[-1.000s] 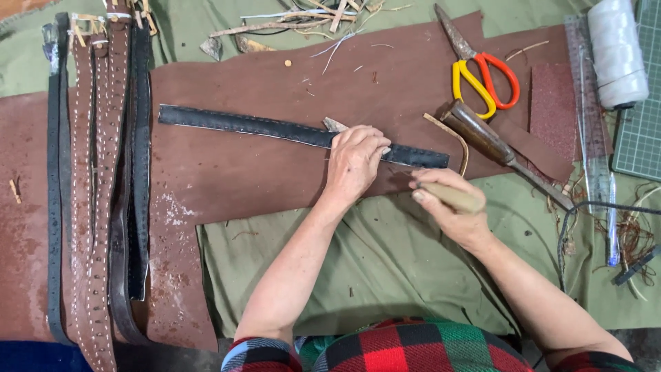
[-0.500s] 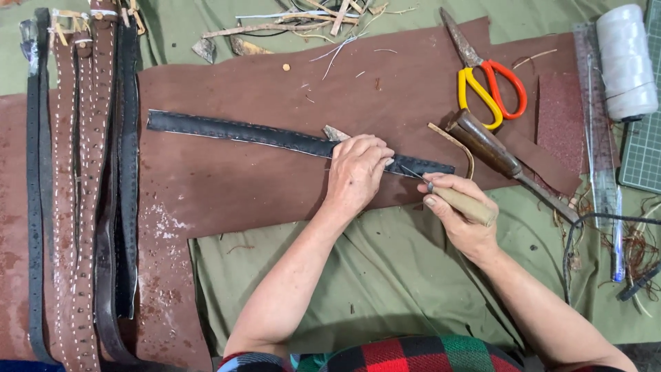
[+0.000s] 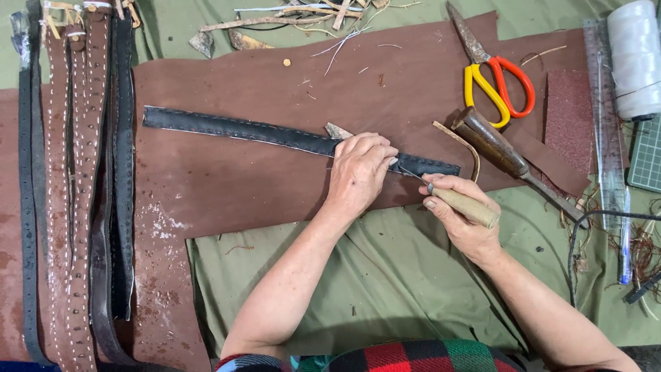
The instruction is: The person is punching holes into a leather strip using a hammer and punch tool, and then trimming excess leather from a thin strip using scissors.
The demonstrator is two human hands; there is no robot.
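With the left hand (image 3: 358,172) pressed flat, fingers spread over the black stitched leather strap (image 3: 234,129) on the brown hide (image 3: 241,179), and the right hand (image 3: 458,213) fisted around a wooden-handled awl (image 3: 461,203), a slipping point could jab those nearby fingertips.

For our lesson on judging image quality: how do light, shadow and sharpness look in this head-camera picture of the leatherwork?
Head view: light is soft and even, with no glare; only faint shadows lie under the left hand and right hand. The black leather strap, the awl and the scissors are sharp, without motion blur. The thread spool is cut off at the frame's right edge.
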